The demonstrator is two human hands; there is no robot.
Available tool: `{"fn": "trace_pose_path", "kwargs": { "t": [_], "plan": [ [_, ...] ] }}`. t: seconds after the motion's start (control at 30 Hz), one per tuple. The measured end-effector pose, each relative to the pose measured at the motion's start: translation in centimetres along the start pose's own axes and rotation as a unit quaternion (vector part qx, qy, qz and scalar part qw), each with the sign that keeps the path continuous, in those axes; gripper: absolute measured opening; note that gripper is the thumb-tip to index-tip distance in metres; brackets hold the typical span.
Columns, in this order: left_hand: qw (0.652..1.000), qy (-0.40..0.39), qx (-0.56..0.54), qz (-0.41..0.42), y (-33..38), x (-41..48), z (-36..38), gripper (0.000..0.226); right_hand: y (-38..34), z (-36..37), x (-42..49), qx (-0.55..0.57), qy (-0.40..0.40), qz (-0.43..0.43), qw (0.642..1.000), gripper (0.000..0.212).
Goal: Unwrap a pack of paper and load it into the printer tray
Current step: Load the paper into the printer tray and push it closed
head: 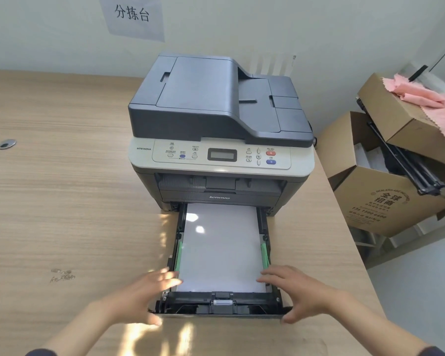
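progress: paper already unwrapped and lying flat in the pulled-out tray (no wrapper in sight); left: push tray into printer | axis: sheets' long side runs toward the printer | grip: left hand and right hand spread loose at the tray's front corners, grasping nothing | on bench

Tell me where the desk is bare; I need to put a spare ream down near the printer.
The light wood desk is bare left of the grey Lenovo printer, between the round metal grommet and a faint smudge. A narrow strip lies right of the pulled-out black paper tray. The tray front is crowded by both hands.
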State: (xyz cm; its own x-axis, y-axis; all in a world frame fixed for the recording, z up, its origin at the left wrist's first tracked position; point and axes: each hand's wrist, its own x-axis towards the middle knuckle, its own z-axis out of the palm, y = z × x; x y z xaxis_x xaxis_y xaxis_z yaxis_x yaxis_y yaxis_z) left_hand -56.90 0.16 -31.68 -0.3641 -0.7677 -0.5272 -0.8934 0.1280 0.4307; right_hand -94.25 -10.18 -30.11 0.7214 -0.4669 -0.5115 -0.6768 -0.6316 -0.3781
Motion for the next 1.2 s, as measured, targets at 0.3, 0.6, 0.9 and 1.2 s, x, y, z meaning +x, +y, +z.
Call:
{"fn": "trace_pose_path", "kwargs": {
  "t": [0.3, 0.6, 0.9, 1.2],
  "plan": [
    [0.951, 0.275, -0.031, -0.14, -2.3, 1.4, -0.8, 0.139, 1.0, 0.4, 0.7, 0.014, 0.199, 0.164, 0.966, 0.121],
    [0.886, 0.372, -0.164, -0.225, -3.2, 4.8, -4.9, 0.143, 1.5, -2.6, 4.2, 0.177, 0.331, 0.322, 0.869, 0.135],
    [0.833, 0.402, -0.309, -0.223, -5.9, 9.0, -8.5, 0.142, 3.1, -6.4, 8.1, 0.281, 0.377, 0.356, 0.808, 0.124],
    [0.848, 0.356, -0.353, -0.17, -7.4, 10.6, -9.6, 0.088, 4.7, -7.3, 9.2, 0.382, 0.372, 0.308, 0.788, 0.097]
  ]
}}
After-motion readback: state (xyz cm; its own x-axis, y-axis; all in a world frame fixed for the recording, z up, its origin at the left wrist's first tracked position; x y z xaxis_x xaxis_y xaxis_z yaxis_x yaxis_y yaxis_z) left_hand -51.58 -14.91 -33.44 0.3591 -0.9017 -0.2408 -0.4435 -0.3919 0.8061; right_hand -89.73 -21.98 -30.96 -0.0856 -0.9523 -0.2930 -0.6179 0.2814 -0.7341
